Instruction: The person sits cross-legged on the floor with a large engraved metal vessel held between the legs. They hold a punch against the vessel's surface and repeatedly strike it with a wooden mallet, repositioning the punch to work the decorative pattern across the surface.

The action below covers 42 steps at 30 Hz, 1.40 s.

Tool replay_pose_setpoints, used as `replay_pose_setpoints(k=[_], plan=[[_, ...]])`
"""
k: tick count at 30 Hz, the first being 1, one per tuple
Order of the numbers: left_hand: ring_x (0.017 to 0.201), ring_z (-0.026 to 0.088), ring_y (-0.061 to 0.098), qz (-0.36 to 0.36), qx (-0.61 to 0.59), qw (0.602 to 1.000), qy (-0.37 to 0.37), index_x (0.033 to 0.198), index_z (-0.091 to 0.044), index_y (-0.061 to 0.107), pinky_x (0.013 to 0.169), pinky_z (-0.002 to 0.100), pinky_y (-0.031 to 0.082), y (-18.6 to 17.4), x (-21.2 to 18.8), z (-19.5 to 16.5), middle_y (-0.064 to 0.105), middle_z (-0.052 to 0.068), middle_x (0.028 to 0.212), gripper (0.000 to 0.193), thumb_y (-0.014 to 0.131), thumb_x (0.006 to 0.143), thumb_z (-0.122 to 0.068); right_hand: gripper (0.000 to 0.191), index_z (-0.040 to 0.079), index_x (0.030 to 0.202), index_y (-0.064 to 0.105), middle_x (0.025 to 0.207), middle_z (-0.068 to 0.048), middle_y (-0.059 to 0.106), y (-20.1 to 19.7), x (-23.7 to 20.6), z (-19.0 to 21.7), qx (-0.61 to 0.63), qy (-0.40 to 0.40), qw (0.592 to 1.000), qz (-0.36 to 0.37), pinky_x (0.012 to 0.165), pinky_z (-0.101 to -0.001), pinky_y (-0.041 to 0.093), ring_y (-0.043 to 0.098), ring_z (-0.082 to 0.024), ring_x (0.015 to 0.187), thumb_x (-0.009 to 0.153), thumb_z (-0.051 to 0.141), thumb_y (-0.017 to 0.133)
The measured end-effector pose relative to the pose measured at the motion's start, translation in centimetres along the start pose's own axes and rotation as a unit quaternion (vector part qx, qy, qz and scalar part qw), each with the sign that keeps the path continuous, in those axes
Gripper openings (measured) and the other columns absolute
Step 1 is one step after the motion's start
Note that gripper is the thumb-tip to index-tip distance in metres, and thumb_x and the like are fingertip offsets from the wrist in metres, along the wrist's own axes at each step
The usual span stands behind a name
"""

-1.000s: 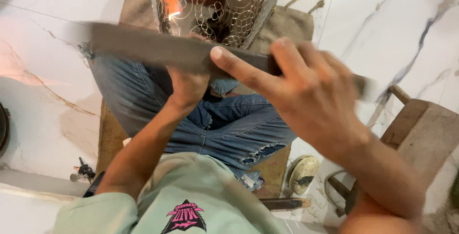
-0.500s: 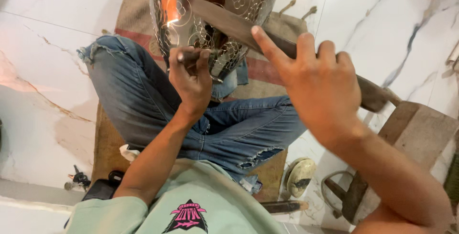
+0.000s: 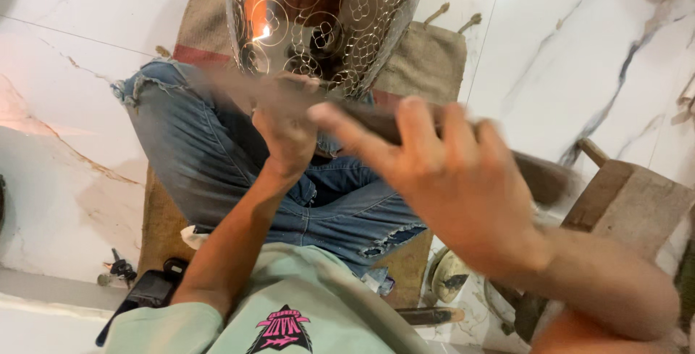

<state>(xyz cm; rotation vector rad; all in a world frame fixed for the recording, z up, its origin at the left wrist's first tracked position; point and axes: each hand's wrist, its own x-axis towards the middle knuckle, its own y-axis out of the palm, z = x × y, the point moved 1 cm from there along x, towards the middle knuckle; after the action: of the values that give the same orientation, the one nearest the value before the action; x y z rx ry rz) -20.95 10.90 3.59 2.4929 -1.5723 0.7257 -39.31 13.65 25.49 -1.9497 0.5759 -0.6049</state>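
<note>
A shiny metal vessel (image 3: 326,21) with circular flower patterns rests against my lap at the top of the view. My left hand (image 3: 286,126) sits just below its lower edge, fingers curled; what it grips is hidden. My right hand (image 3: 449,180) is blurred with motion and holds a long flat dark tool (image 3: 536,177) that runs across in front of the vessel. My legs in torn blue jeans (image 3: 217,158) are folded beneath.
I sit on a burlap mat (image 3: 427,57) on a white marble floor (image 3: 72,57). A wooden stool (image 3: 630,202) stands at the right. A dark phone-like object (image 3: 148,289) lies lower left, a small round tin (image 3: 449,278) near my knee.
My right hand has swung the long flat tool back and forth across the vessel, now lower and blurred. My left hand stays at the vessel's lower edge. The view has shifted slightly.
</note>
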Motion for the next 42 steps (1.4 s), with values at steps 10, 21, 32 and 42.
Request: replay_pose_setpoints(k=[10, 21, 32, 42], plan=[[0.088, 0.033, 0.071, 0.214, 0.002, 0.975, 0.059, 0.124, -0.003, 0.062, 0.076, 0.039, 0.055, -1.4, 3.4, -1.1, 0.066, 0.017, 0.106, 0.027, 0.071, 0.100, 0.003, 0.081, 0.051, 0.163, 0.032, 0.085, 0.000, 0.055, 0.4, -1.0, -1.9, 0.004, 0.120, 0.989, 0.088, 0.053, -0.0311, 0.050, 0.060, -0.017, 0.064, 0.102, 0.011, 0.068], [0.098, 0.032, 0.074, 0.406, -0.040, 0.912, 0.045, 0.131, -0.005, 0.056, 0.084, 0.042, 0.060, 0.0, 9.5, -2.8, 0.070, 0.014, 0.112, 0.037, 0.071, 0.099, -0.014, 0.084, 0.016, 0.163, 0.033, 0.119, -0.024, 0.070, 13.5, -10.4, 2.5, 0.390, 0.377, 0.838, -0.067, 0.080, -0.0487, 0.060, 0.074, -0.040, 0.100, 0.092, 0.005, 0.076], [0.097, 0.040, 0.068, 0.643, 0.065, 0.723, 0.244, 0.129, -0.004, 0.065, 0.081, 0.051, 0.052, 3.3, 13.8, -4.2, 0.072, 0.015, 0.108, 0.046, 0.077, 0.086, -0.016, 0.091, 0.014, 0.162, 0.031, 0.102, -0.026, 0.073, 18.8, -11.8, 10.6, 0.404, 0.509, 0.759, -0.040, 0.073, -0.0498, 0.055, 0.072, -0.042, 0.090, 0.087, 0.008, 0.080], [0.097, 0.040, 0.068, 0.581, 0.054, 0.775, 0.242, 0.131, -0.001, 0.064, 0.081, 0.051, 0.052, 2.2, 13.5, -3.8, 0.070, 0.016, 0.108, 0.042, 0.074, 0.092, -0.013, 0.081, 0.009, 0.161, 0.029, 0.114, -0.013, 0.066, 18.1, -10.8, 6.0, 0.457, 0.460, 0.743, -0.164, 0.081, -0.0349, 0.058, 0.069, -0.024, 0.096, 0.096, 0.002, 0.077]])
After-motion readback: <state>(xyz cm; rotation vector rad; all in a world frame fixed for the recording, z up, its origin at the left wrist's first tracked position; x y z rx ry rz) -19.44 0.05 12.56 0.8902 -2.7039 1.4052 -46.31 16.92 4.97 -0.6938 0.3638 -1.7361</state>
